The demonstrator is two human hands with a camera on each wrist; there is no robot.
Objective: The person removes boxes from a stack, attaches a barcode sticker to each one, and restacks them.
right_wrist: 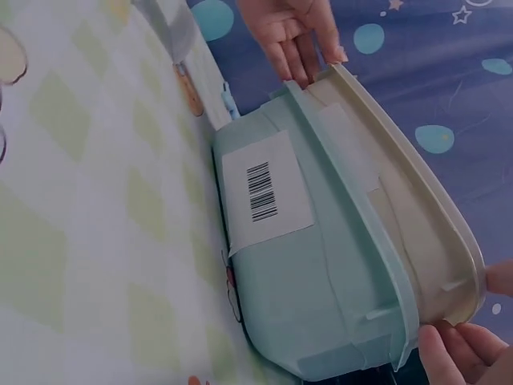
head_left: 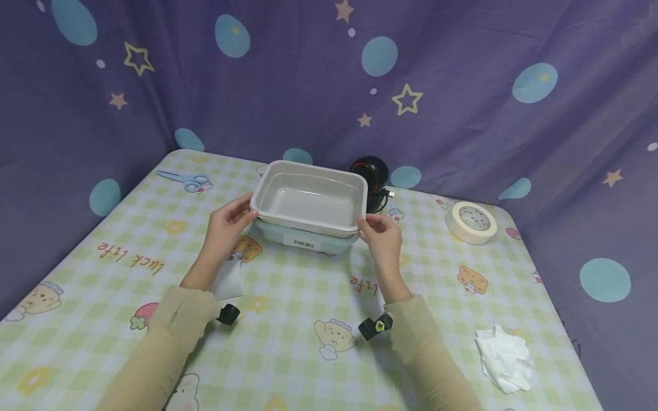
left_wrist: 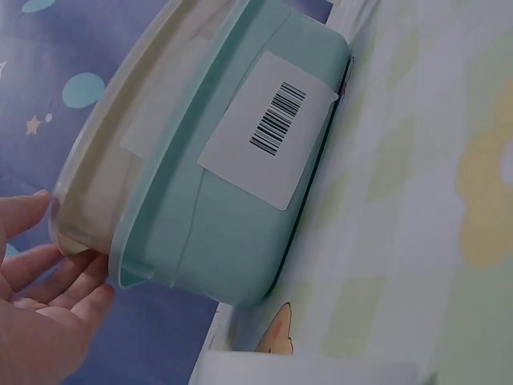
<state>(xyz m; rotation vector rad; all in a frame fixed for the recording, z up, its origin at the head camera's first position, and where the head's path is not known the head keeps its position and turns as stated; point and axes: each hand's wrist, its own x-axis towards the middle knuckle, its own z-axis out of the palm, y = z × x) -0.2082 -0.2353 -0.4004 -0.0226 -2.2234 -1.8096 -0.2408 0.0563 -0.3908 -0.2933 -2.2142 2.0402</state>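
A beige-grey plastic bin (head_left: 311,208) sits nested partway in a mint-green bin (head_left: 339,245) on the table. My left hand (head_left: 225,227) pinches the beige bin's rim at its left end, thumb on top and fingers underneath. At the right end, the rim is held the same way by my right hand (head_left: 382,237). Both wrist views show the beige bin's upper wall standing above the green rim. A white barcode label (left_wrist: 264,132) is stuck on the green bin's front. Nothing lies inside the beige bin; the inside of the green one is hidden.
Behind the bins' right corner stands a round black object (head_left: 374,173) with a USB cable (head_left: 382,197). Blue scissors (head_left: 187,180) lie far left, a tape roll (head_left: 470,222) far right. A crumpled white tissue (head_left: 505,358) is at near right; white paper (head_left: 228,281) lies by my left wrist.
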